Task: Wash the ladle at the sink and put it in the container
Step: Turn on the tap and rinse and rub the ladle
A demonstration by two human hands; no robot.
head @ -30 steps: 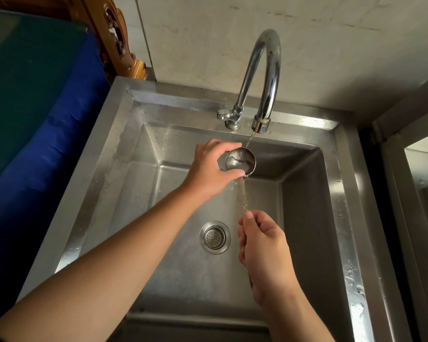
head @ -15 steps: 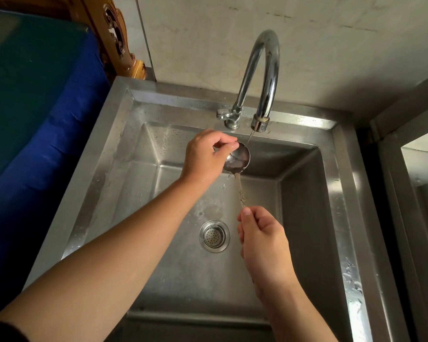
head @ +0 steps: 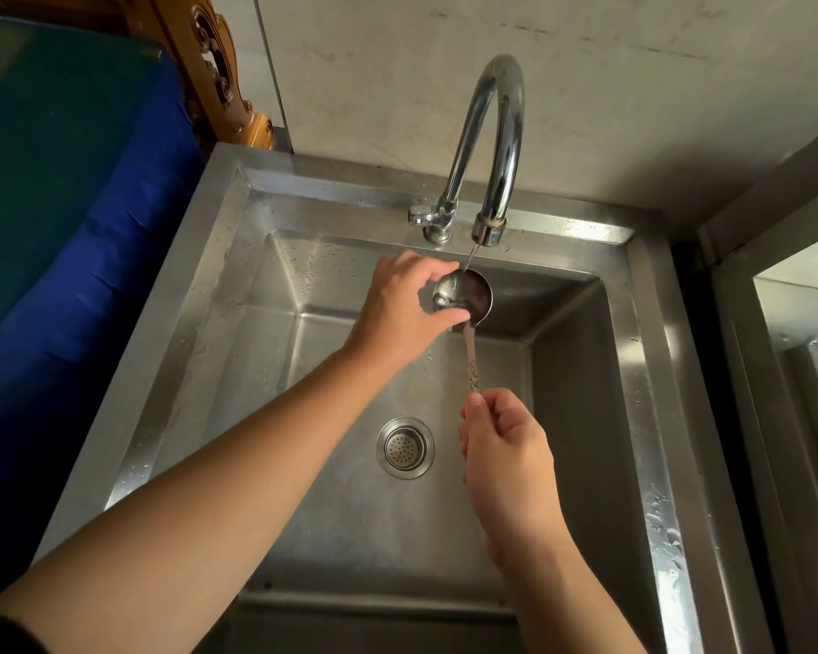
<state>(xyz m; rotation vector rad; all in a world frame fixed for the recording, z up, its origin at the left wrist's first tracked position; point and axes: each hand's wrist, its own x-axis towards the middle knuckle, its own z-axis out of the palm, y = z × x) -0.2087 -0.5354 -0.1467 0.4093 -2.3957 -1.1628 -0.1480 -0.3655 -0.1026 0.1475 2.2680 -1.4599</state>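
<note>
A small steel ladle [head: 468, 295] is held over the steel sink [head: 199, 295], its bowl facing up under the spout of the curved tap [head: 492, 148]. A thin stream of water runs from the spout into the bowl. My left hand [head: 404, 306] curls around the bowl's left side, thumb on the near rim and fingers on the far rim. My right hand [head: 504, 446] grips the lower end of the patterned handle, which points toward me. No container shows in this view.
The round drain strainer [head: 405, 447] sits in the basin floor below my hands. A blue and green covered surface [head: 67, 191] lies left of the sink, with carved wood [head: 213, 73] behind it. A metal frame [head: 775, 351] stands to the right.
The ladle bowl has turned back to face up under the stream. My left thumb has shifted from over the bowl to its near rim. My right hand keeps its hold on the handle.
</note>
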